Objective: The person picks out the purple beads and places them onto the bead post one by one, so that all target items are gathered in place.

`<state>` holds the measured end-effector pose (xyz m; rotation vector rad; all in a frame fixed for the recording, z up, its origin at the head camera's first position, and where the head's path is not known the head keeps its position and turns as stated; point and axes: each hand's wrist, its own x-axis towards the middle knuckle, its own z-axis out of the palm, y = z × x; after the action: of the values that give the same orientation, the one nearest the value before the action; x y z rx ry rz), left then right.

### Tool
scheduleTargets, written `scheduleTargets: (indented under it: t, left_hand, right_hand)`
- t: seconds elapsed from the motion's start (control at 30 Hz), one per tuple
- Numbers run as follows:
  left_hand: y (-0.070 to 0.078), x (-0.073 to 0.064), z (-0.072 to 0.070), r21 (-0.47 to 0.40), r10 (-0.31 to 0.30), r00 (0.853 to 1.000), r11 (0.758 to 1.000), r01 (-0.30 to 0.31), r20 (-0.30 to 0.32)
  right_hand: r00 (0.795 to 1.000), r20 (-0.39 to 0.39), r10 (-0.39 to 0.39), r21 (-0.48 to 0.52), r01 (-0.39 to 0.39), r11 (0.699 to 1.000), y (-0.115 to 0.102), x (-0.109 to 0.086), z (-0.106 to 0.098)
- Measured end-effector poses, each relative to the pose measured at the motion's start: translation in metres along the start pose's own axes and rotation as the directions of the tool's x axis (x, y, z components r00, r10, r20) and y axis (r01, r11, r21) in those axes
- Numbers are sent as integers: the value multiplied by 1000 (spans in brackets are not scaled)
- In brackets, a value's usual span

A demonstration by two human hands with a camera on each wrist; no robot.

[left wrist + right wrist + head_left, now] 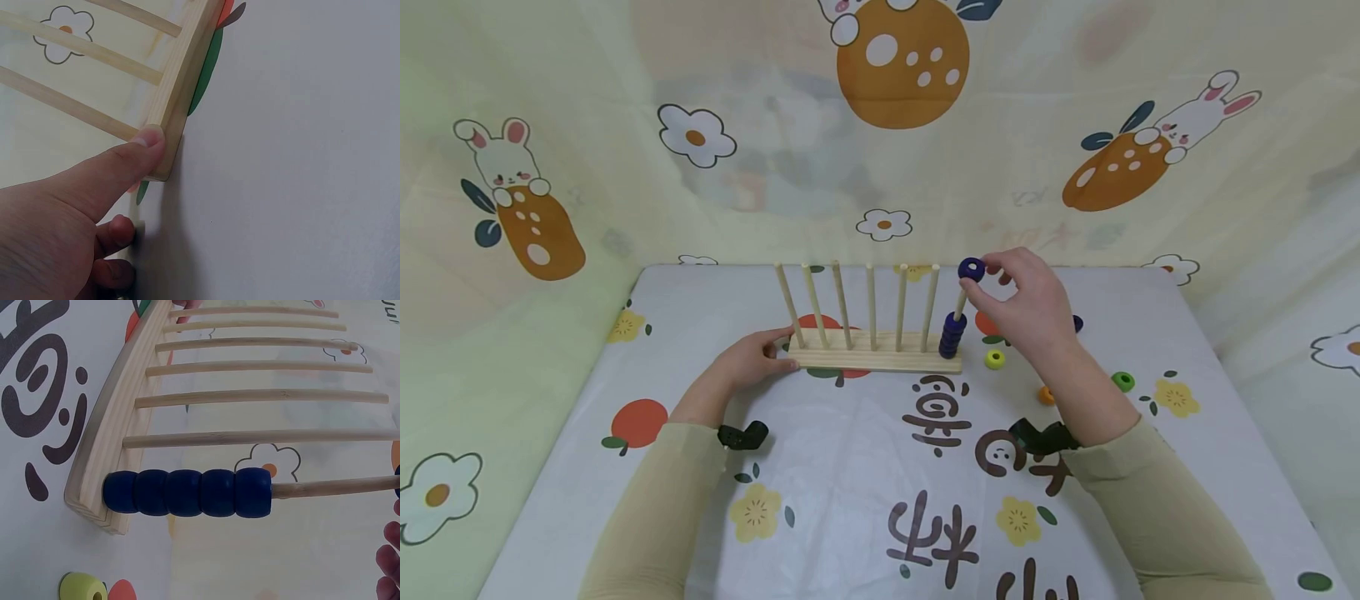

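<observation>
Left hand (748,360) gripping the left end of a wooden peg rack (872,360); right hand (1033,304) pinching a dark-blue bead (972,269) at the upper end of the rightmost peg (337,486), above five stacked beads (952,336).

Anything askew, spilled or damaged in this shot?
Nothing stands out. The wooden peg rack shows no damage; five dark blue beads sit stacked on its end peg. The yellow-green bead, orange bead and green bead lie loose on the tablecloth.

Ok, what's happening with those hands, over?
Left hand holding wooden base. Right hand pinching a blue bead at top of rightmost peg. Five blue beads stacked below. Nothing visibly in the way.
</observation>
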<state>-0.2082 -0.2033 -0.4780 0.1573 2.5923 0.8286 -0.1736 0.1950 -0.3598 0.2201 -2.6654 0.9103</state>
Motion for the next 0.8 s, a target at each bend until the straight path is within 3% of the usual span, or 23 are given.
scheduleTargets:
  t: [0.57, 0.8]
  left_hand:
    - [-2, 3, 1, 2, -10, 1000, 1000, 10, -1]
    - [-1, 2, 1, -6, -17, 1000, 1000, 17, 2]
  right_hand:
    - [992, -55, -110, -105, 104, 989, 0, -3, -5]
    - [994, -55, -97, -96, 92, 991, 0, -4, -8]
